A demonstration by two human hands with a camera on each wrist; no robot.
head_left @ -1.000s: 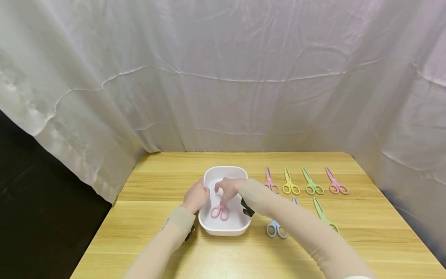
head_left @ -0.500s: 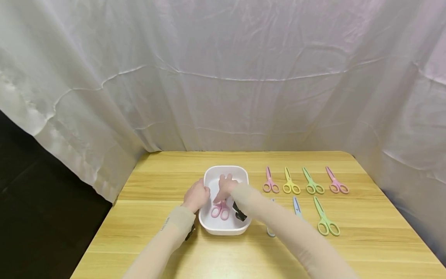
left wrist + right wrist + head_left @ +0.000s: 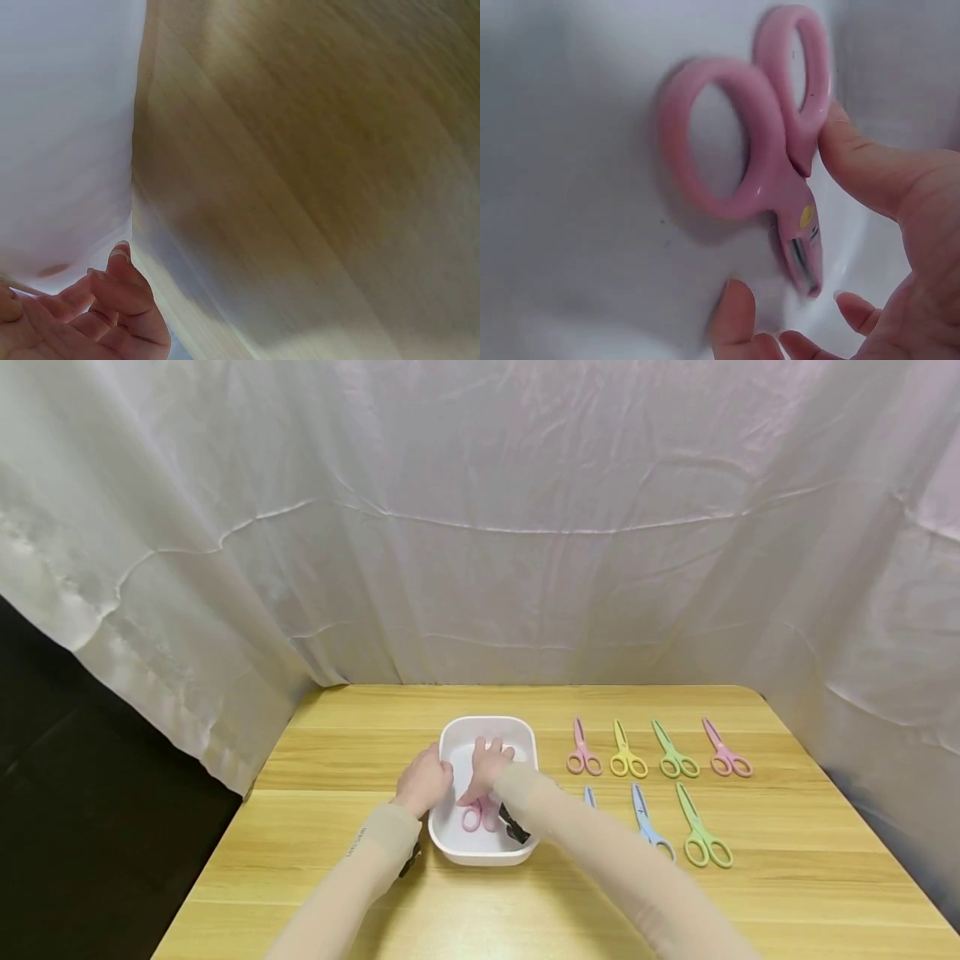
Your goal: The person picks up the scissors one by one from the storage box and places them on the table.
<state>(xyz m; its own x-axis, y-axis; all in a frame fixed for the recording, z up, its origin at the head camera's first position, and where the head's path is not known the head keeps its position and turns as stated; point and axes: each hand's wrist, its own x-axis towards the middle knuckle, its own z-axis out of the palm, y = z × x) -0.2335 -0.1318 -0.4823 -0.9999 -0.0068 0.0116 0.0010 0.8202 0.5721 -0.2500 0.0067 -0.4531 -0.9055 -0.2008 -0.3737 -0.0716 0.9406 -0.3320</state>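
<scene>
A white plastic tub (image 3: 483, 860) stands on the wooden table, with a pair of pink scissors (image 3: 489, 815) lying inside. My left hand (image 3: 423, 782) holds the tub's left rim; in the left wrist view its bent fingers (image 3: 124, 292) lie against the outer wall. Inside the tub is my right hand (image 3: 487, 767), fingers spread over the blade end. The right wrist view shows the right thumb (image 3: 862, 165) touching the side of the scissors' handle, while the other fingertips stay apart from the scissors. The blade appears short and pink, with a yellow dot at the pivot.
Right of the tub, a back row holds pink scissors (image 3: 578, 743), yellow scissors (image 3: 621, 745), green scissors (image 3: 665, 745) and a second pink pair (image 3: 717, 745). In front lie two blue pairs, partly behind my right forearm (image 3: 600, 852), and green scissors (image 3: 691, 814). A pale curtain (image 3: 480, 593) surrounds the table.
My right hand has gone from pinching the pink scissors to spread fingers with the thumb against the handle. The scissors have shifted slightly right in the tub. The left hand stays put.
</scene>
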